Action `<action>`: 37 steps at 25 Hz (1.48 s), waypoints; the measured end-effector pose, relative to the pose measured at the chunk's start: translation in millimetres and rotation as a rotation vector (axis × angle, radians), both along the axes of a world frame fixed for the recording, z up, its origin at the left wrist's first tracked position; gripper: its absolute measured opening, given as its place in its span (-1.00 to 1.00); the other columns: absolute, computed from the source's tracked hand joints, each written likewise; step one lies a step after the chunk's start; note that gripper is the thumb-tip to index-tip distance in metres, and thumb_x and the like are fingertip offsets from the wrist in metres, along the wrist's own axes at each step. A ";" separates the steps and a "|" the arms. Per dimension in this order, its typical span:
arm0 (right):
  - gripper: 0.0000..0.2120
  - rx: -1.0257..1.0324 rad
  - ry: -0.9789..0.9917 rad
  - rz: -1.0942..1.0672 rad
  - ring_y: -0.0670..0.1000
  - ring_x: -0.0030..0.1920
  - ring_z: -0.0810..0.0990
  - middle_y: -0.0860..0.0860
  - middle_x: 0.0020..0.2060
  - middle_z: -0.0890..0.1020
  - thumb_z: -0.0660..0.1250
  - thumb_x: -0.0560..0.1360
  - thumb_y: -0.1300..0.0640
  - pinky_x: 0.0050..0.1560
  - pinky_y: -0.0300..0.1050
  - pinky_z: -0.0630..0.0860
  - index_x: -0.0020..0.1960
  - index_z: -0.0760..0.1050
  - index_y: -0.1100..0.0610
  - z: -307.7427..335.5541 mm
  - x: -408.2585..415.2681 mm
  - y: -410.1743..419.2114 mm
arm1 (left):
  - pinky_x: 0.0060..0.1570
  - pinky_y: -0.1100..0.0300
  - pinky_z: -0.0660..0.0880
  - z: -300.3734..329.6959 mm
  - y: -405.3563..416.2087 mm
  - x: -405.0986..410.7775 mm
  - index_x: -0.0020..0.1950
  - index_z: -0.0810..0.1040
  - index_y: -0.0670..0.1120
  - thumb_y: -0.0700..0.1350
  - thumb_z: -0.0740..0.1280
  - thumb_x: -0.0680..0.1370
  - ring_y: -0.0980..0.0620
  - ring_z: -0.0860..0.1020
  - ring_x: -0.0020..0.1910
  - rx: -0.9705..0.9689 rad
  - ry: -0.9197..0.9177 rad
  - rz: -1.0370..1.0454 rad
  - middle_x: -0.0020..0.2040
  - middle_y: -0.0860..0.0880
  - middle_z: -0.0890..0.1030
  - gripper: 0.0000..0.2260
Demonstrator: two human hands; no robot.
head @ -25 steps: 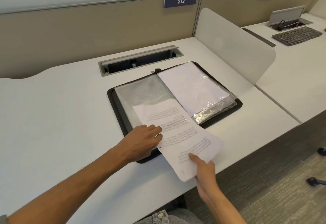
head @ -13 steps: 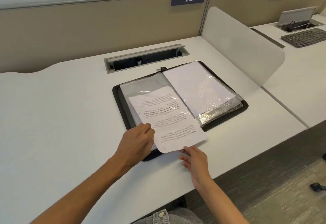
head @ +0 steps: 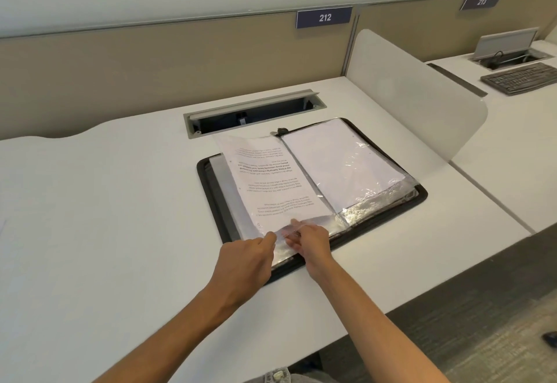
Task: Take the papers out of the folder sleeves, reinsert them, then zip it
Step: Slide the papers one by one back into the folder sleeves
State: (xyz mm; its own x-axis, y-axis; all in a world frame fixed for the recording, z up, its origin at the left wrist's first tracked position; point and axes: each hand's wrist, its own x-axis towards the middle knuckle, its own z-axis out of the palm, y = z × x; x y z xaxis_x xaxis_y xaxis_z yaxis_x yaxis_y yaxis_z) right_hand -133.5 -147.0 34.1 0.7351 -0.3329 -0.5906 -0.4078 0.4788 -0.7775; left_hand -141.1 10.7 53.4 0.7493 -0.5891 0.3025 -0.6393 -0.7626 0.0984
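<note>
A black zip folder (head: 211,189) lies open on the white desk. A printed paper (head: 271,183) sits inside the clear sleeve (head: 289,229) on the folder's left half, its far end reaching past the folder's rim. On the right half, a stack of clear sleeves (head: 355,168) holds blank white sheets. My left hand (head: 245,257) pinches the near edge of the left sleeve. My right hand (head: 312,239) grips the same sleeve edge just beside it, fingers curled on the plastic. The zip pull (head: 278,131) lies at the folder's far edge.
An open cable tray (head: 253,112) is sunk in the desk (head: 105,217) behind the folder. A white divider panel (head: 422,93) stands to the right. Beyond it are a keyboard (head: 521,78) and another cable tray (head: 512,54).
The printed paper slid away from me into the left sleeve. My right hand moved from the paper's near edge to the sleeve mouth, close to my left hand.
</note>
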 end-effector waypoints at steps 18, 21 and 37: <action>-0.92 -1.023 -0.493 -0.269 -0.04 -0.32 0.66 -0.02 -0.17 0.69 0.40 0.53 0.16 -0.24 -0.23 0.55 0.02 0.61 0.12 23.8 24.3 -114.8 | 0.25 0.14 0.44 11.5 -38.8 27.1 0.50 0.29 -0.08 -0.04 0.24 0.61 0.01 0.45 0.34 -0.217 -0.038 -0.129 0.43 -0.03 0.44 -0.54; -0.62 -0.914 -0.394 -0.420 -0.05 -0.03 0.63 -0.01 0.15 0.59 0.33 0.53 0.29 -0.04 -0.02 0.61 0.32 0.43 0.09 22.2 26.1 -153.6 | 0.17 0.10 0.51 -4.9 -29.9 32.3 0.40 0.45 -0.08 -0.02 0.24 0.60 -0.01 0.52 0.27 -0.174 -0.025 -0.020 0.35 -0.02 0.51 -0.62; -0.47 -1.451 -0.463 0.613 0.07 0.41 0.37 0.03 0.43 0.40 0.15 0.57 -0.21 0.43 0.06 0.30 0.39 0.41 0.09 -24.7 25.6 -50.7 | -0.12 0.10 0.55 -31.2 87.5 22.5 0.06 0.65 -0.08 0.10 0.15 0.53 -0.04 0.64 -0.04 -0.104 0.100 0.466 0.11 -0.01 0.65 -0.63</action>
